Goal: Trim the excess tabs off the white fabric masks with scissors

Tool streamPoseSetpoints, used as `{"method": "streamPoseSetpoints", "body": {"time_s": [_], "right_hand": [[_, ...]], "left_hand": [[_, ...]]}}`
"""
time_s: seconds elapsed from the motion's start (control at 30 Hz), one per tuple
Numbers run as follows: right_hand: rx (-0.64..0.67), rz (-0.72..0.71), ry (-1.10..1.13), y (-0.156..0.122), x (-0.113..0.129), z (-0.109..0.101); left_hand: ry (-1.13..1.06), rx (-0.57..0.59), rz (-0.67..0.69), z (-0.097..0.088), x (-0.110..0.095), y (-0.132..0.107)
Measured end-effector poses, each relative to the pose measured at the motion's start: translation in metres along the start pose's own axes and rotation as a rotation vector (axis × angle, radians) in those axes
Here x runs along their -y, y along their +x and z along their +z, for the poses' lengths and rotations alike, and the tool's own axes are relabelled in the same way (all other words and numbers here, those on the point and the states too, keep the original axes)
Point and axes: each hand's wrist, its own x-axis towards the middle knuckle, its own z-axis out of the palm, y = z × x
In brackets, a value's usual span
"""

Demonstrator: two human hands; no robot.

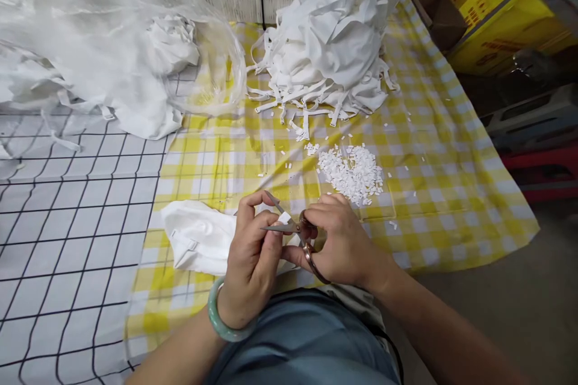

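My right hand (338,234) has its fingers through the copper-coloured handles of a pair of scissors (292,228). The blades are spread and point left. My left hand (253,255), with a green bangle on its wrist, pinches a small white tab end (284,217) between thumb and fingers. That tab sits between the scissor blades. A white fabric piece (201,234) with a strap slider lies flat beside and under my left hand; part of it is hidden by the hands. Just beyond my right hand is a heap of small white cut bits (352,171).
A big pile of white strapped fabric pieces (329,42) stands at the back. Clear plastic bagging (212,72) with more white fabric lies at left. A yellow checked cloth (433,192) covers the table over a black-grid white cover (67,240). Yellow boxes (510,30) stand at right.
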Motion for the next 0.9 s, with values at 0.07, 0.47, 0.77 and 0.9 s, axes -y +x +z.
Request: {"method": "streamPoseSetpoints", "body": {"time_s": [0.07,0.47,0.77,0.9], "right_hand": [[-0.006,0.001,0.001,0.000,0.000,0.000],[-0.021,0.046,0.029,-0.002,-0.004,0.000],[-0.040,0.143,-0.043,-0.012,-0.022,0.001],[0.015,0.282,0.061,-0.009,-0.031,-0.010]], "left_hand": [[0.012,0.008,0.031,0.000,0.000,0.000],[0.035,0.024,0.062,0.005,0.002,0.002],[0.056,0.063,-0.013,0.017,0.004,0.015],[0.020,0.104,-0.061,0.018,0.006,0.020]]}}
